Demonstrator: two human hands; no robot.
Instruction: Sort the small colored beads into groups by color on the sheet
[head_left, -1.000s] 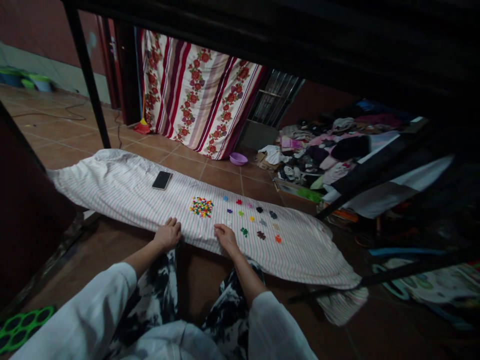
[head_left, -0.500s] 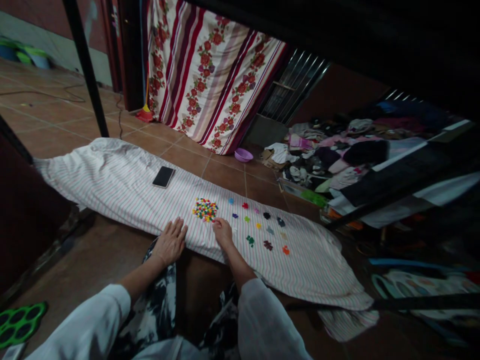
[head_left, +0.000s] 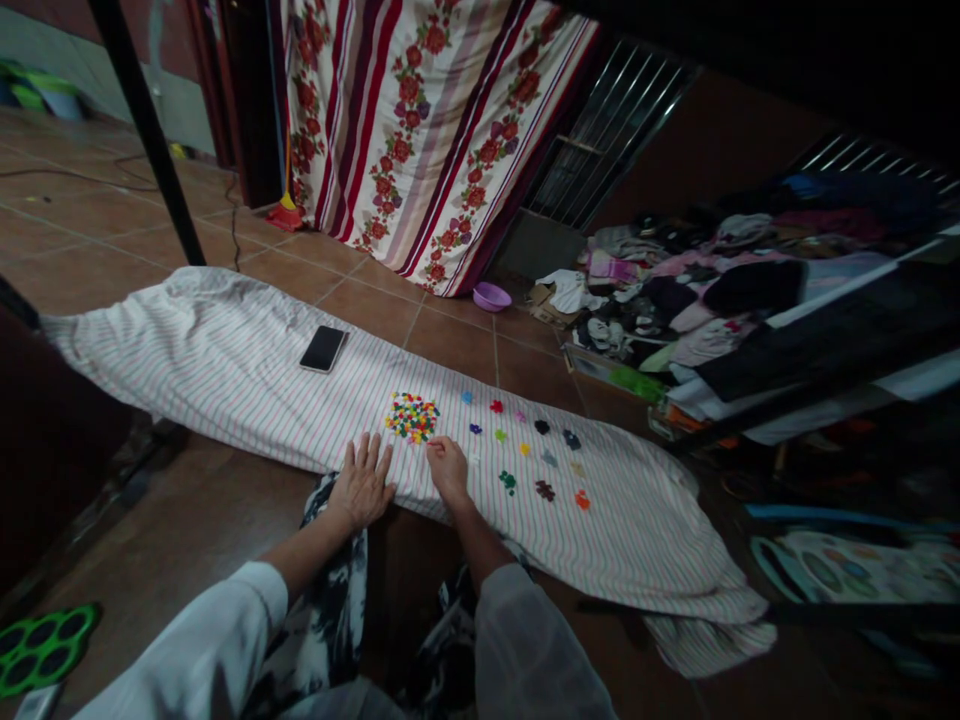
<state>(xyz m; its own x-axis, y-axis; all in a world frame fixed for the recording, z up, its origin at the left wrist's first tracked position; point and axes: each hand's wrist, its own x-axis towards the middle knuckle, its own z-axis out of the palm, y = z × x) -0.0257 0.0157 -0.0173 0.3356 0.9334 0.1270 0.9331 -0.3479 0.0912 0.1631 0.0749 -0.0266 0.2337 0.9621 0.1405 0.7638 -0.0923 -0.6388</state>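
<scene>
A mixed pile of small coloured pieces [head_left: 412, 417], too small to name exactly, lies on a striped cloth [head_left: 247, 360]. Just below the pile's right edge is my right hand [head_left: 448, 472], its fingers pinched together; whatever is between the fingertips is too small to make out. My left hand [head_left: 363, 482] lies flat on the cloth's near edge with fingers spread, holding nothing. To the right, little single-colour groups are laid out in rows, among them a red group [head_left: 496, 406], a dark green group [head_left: 508, 482], a brown group [head_left: 545, 490] and an orange group [head_left: 582, 499].
A phone [head_left: 323, 348] rests on the cloth left of the pile. Beyond stand a floral curtain [head_left: 420, 130], a purple basin [head_left: 491, 296] and a heap of clothes [head_left: 675, 290]. A dark metal post [head_left: 150, 140] rises at the left.
My left hand has shifted slightly right and up along the cloth's edge, fingers more spread. My right hand stays by the pile, still pinched. The whole view has tilted a little.
</scene>
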